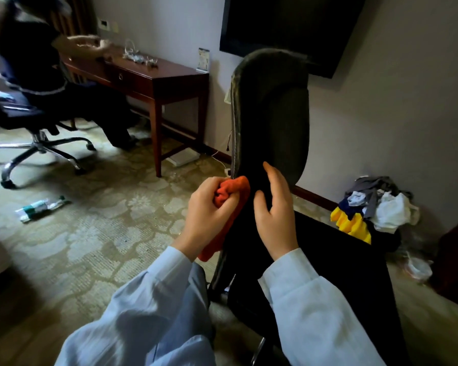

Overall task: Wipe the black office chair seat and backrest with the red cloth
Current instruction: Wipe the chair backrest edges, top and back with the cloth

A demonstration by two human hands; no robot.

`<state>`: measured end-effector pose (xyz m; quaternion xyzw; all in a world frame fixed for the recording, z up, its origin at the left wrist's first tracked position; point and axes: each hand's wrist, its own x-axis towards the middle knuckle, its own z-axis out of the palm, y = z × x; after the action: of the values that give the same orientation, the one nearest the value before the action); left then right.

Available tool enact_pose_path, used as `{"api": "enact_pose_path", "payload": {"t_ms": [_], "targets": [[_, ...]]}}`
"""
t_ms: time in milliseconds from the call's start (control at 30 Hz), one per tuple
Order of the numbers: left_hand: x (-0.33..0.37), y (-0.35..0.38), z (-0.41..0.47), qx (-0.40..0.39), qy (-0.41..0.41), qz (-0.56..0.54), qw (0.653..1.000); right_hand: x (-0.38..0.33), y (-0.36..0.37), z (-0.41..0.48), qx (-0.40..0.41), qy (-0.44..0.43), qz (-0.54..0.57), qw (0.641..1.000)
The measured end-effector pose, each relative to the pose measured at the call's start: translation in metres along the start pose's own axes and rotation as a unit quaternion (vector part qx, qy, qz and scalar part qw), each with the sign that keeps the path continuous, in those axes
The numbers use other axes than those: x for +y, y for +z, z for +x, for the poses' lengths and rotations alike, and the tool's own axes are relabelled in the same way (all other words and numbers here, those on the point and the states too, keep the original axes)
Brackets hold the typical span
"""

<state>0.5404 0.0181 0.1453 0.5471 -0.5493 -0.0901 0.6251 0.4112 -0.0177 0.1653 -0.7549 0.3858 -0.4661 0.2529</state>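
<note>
The black office chair stands in front of me, its tall backrest [271,112] upright and its seat [336,260] spreading to the right. My left hand [209,215] grips the bunched red cloth [230,196] against the left edge of the backrest, near its lower part. A tail of the cloth hangs down below my wrist. My right hand [275,215] rests on the front of the lower backrest, fingers fairly straight and thumb spread, holding nothing.
A pile of clothes with a yellow item [373,210] lies at the seat's far end. A wooden desk [154,80] stands by the wall, where another person [37,70] sits on a second office chair. A plastic packet [41,207] lies on the carpet.
</note>
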Motion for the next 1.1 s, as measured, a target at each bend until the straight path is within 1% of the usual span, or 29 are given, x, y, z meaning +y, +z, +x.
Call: {"api": "enact_pose_path", "payload": {"t_ms": [133, 200, 233, 300, 400, 467, 533, 700, 767, 867, 933, 1000, 1100], "targets": [[0.011, -0.024, -0.002, -0.079, 0.058, 0.037, 0.994, -0.013, -0.001, -0.005, 0.043, -0.01, 0.047, 0.998], [0.025, -0.038, 0.003, -0.087, 0.099, 0.019, 0.991, -0.019, -0.002, -0.007, 0.061, -0.025, 0.067, 0.996], [0.035, -0.045, 0.006, -0.069, 0.122, -0.008, 0.99, -0.022, -0.003, -0.008, 0.069, -0.027, 0.077, 0.994], [0.058, -0.055, 0.015, -0.005, 0.178, -0.041, 0.983, -0.029, -0.006, -0.009, 0.083, -0.03, 0.094, 0.992], [0.097, -0.062, 0.037, 0.067, 0.278, -0.024, 0.958, -0.036, -0.01, -0.012, 0.104, -0.048, 0.107, 0.988], [0.116, -0.058, 0.048, 0.078, 0.341, 0.005, 0.937, -0.038, -0.015, -0.015, 0.106, -0.052, 0.121, 0.986], [0.125, -0.049, 0.05, 0.061, 0.385, 0.045, 0.92, -0.037, -0.018, -0.018, 0.1, -0.05, 0.14, 0.984], [0.119, -0.034, 0.031, 0.066, 0.414, 0.087, 0.904, -0.023, -0.026, -0.023, 0.065, -0.048, 0.171, 0.982], [0.109, -0.027, 0.018, 0.036, 0.424, 0.118, 0.897, -0.022, -0.028, -0.024, 0.056, -0.046, 0.186, 0.98], [0.084, -0.018, -0.011, -0.046, 0.419, 0.178, 0.889, -0.018, -0.031, -0.029, 0.033, -0.041, 0.198, 0.979], [0.071, -0.019, -0.023, -0.065, 0.417, 0.193, 0.886, -0.013, -0.032, -0.035, 0.01, -0.028, 0.186, 0.982], [0.075, -0.026, -0.022, -0.037, 0.427, 0.176, 0.886, -0.009, -0.033, -0.041, 0.01, -0.02, 0.175, 0.984], [0.101, -0.038, 0.0, 0.065, 0.438, 0.132, 0.887, -0.008, -0.036, -0.046, 0.03, -0.014, 0.153, 0.988]]}}
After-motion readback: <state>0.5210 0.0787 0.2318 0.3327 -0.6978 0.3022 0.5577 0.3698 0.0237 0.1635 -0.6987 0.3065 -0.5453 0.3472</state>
